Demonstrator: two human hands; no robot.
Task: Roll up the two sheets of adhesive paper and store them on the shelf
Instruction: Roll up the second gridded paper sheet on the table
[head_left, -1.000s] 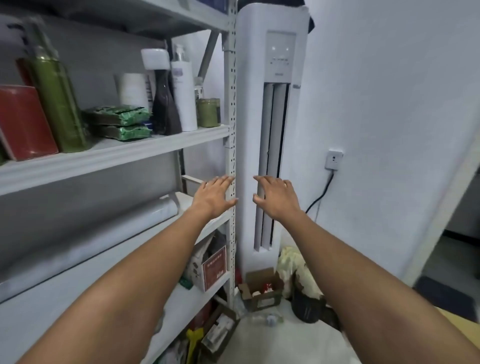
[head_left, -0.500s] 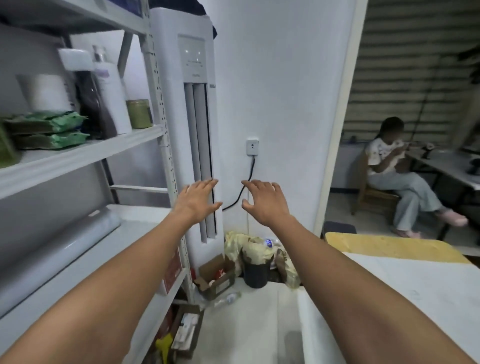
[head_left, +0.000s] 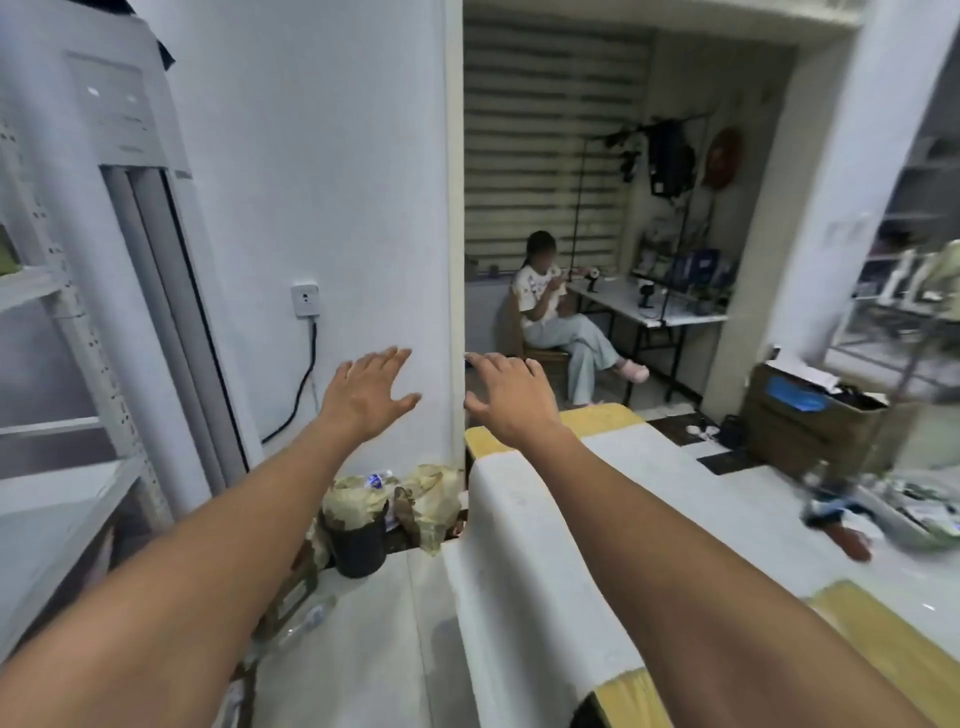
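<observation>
— Head view: what are your hands doing?

— Both are out in front of me, palms down, fingers spread and slack, holding nothing. My left hand hangs in front of the white wall, my right hand just beside it, a small gap between the thumbs.

— Where is the adhesive paper?

— One white sheet of adhesive paper lies flat on the yellow-topped desk under my right forearm. Its near left edge droops over the side of the desk. I cannot make out a second sheet from here.

— And the shelf?

— The grey metal shelf is at the left edge, with a perforated upright. Only a slice of it shows, and its visible board looks bare.

— What stands next to it?

— A tall white standing air conditioner, then a white wall socket with a black cable running down from it.

— Anything on the floor?

— A black bin lined with a pale bag, at the foot of the wall, between shelf and desk.

— Further off?

— Through the doorway a seated person in light clothes sits at a white folding table. On the far right of my desk is blurred clutter I cannot identify.
</observation>
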